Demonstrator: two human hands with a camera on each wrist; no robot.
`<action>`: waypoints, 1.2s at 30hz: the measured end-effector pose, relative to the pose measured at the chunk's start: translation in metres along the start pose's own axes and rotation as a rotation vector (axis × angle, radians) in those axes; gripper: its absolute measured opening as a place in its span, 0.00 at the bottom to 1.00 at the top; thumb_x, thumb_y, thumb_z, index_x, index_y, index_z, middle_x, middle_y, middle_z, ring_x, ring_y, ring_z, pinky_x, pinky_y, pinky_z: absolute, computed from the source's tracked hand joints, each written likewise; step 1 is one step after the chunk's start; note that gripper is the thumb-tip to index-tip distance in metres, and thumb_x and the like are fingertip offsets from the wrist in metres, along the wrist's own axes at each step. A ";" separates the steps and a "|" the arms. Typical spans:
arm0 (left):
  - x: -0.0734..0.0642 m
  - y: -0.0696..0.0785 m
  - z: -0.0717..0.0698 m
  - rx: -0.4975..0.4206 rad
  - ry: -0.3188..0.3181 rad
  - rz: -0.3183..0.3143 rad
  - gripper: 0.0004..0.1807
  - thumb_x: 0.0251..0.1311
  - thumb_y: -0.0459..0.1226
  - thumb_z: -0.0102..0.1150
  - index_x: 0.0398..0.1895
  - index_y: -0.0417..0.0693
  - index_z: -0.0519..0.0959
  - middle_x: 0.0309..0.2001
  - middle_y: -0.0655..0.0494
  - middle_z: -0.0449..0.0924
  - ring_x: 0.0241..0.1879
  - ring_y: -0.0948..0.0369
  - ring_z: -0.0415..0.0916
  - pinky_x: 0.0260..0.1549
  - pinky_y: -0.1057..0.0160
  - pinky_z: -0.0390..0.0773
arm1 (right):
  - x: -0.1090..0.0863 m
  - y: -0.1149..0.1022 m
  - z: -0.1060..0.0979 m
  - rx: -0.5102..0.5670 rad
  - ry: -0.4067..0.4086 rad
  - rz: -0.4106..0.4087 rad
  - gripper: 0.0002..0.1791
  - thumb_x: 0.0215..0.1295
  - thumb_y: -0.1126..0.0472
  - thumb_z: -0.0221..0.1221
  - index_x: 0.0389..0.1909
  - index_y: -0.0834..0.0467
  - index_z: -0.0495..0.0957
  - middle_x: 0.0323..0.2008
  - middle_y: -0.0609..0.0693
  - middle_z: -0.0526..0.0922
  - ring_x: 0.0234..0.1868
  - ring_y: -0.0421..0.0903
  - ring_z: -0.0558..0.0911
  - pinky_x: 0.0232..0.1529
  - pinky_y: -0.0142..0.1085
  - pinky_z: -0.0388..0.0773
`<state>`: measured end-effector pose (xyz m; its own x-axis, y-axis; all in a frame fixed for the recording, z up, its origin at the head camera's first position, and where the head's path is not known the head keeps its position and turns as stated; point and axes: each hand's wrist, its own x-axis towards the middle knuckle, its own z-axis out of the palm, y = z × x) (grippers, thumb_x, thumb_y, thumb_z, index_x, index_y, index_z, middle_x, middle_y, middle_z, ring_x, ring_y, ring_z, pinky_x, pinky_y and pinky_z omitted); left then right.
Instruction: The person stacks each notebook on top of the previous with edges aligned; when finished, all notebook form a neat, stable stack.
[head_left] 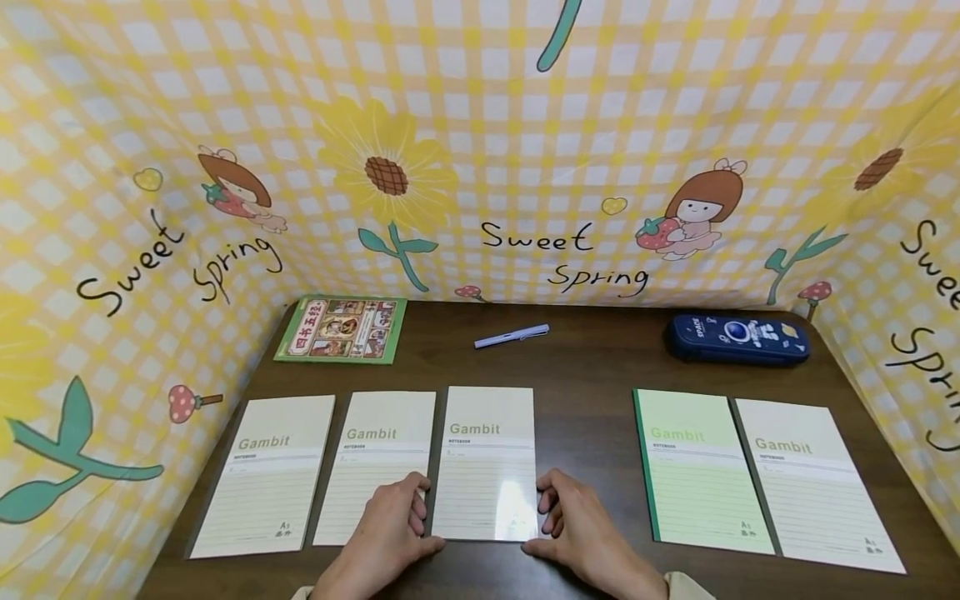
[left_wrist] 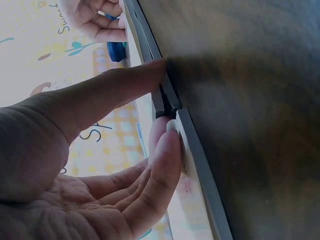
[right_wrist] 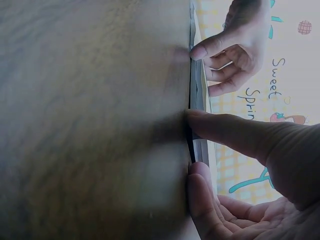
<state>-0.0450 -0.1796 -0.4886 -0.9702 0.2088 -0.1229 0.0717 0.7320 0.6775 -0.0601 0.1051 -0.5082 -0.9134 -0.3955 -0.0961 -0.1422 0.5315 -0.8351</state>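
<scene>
Three white "Gambit" notebooks lie in a row at left and centre: the leftmost notebook [head_left: 258,483], the second notebook [head_left: 382,462] and the third notebook [head_left: 487,450]. My left hand [head_left: 382,525] grips the third one's lower left corner, thumb at the near edge and bent fingers along the side, partly covering the second notebook. At the opposite corner my right hand [head_left: 581,529] holds it the same way. Both wrist views show the thumbs against the near edge, where the left wrist view has two dark layers [left_wrist: 162,97].
Right of my hands lie a green notebook [head_left: 705,475] and another white notebook [head_left: 817,492]. Farther back are a green-bordered book [head_left: 341,329], a lavender pen [head_left: 512,336] and a dark blue pencil case [head_left: 738,339]. A yellow checked cloth [head_left: 525,167] encloses the brown table [head_left: 585,417].
</scene>
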 end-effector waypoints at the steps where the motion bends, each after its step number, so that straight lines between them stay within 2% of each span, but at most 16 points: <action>1: 0.000 0.000 0.000 -0.003 -0.001 -0.007 0.34 0.34 0.31 0.87 0.47 0.35 0.78 0.28 0.60 0.77 0.22 0.73 0.72 0.28 0.70 0.75 | 0.000 0.000 0.000 -0.001 -0.002 0.000 0.31 0.43 0.62 0.84 0.44 0.59 0.74 0.32 0.46 0.77 0.27 0.32 0.76 0.29 0.27 0.76; 6: -0.001 0.000 -0.001 0.007 -0.005 -0.002 0.33 0.35 0.32 0.87 0.47 0.35 0.78 0.27 0.60 0.76 0.22 0.73 0.72 0.28 0.69 0.74 | -0.001 0.001 0.000 -0.012 -0.015 0.014 0.31 0.44 0.62 0.83 0.45 0.58 0.74 0.32 0.46 0.77 0.27 0.32 0.76 0.30 0.27 0.76; 14: -0.001 0.001 -0.001 0.042 0.018 0.042 0.32 0.34 0.32 0.87 0.45 0.34 0.79 0.25 0.61 0.76 0.22 0.73 0.70 0.26 0.69 0.73 | -0.001 0.002 0.002 -0.007 -0.008 0.010 0.32 0.44 0.62 0.83 0.47 0.60 0.74 0.33 0.46 0.77 0.27 0.32 0.76 0.30 0.27 0.76; 22: -0.003 0.003 0.002 -0.010 0.023 -0.012 0.38 0.34 0.30 0.87 0.52 0.34 0.76 0.27 0.58 0.76 0.22 0.72 0.70 0.26 0.70 0.73 | 0.000 0.001 0.001 -0.011 -0.011 0.020 0.32 0.44 0.61 0.83 0.46 0.59 0.74 0.32 0.46 0.77 0.27 0.32 0.76 0.30 0.27 0.76; 27: -0.002 0.004 0.001 -0.029 -0.006 -0.011 0.41 0.35 0.30 0.87 0.56 0.35 0.73 0.28 0.57 0.75 0.23 0.71 0.71 0.26 0.70 0.72 | -0.001 -0.002 -0.001 0.005 -0.040 0.051 0.34 0.43 0.61 0.84 0.48 0.61 0.73 0.32 0.47 0.77 0.27 0.33 0.76 0.30 0.28 0.76; 32: -0.001 0.008 0.000 -0.014 -0.024 -0.026 0.46 0.33 0.34 0.89 0.59 0.35 0.73 0.30 0.57 0.74 0.24 0.69 0.69 0.26 0.69 0.70 | -0.002 -0.003 -0.010 -0.003 -0.074 0.077 0.40 0.48 0.51 0.82 0.57 0.64 0.75 0.34 0.46 0.78 0.27 0.34 0.76 0.30 0.27 0.75; 36: 0.000 0.015 -0.001 0.097 0.027 -0.037 0.50 0.27 0.44 0.92 0.58 0.38 0.76 0.36 0.55 0.75 0.30 0.65 0.69 0.30 0.66 0.72 | -0.001 0.000 -0.017 -0.031 -0.073 0.051 0.37 0.57 0.43 0.76 0.59 0.61 0.78 0.36 0.45 0.81 0.29 0.32 0.76 0.31 0.28 0.76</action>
<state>-0.0443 -0.1695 -0.4781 -0.9785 0.1634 -0.1262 0.0561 0.7987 0.5991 -0.0651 0.1181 -0.4991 -0.8899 -0.4201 -0.1778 -0.1092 0.5745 -0.8112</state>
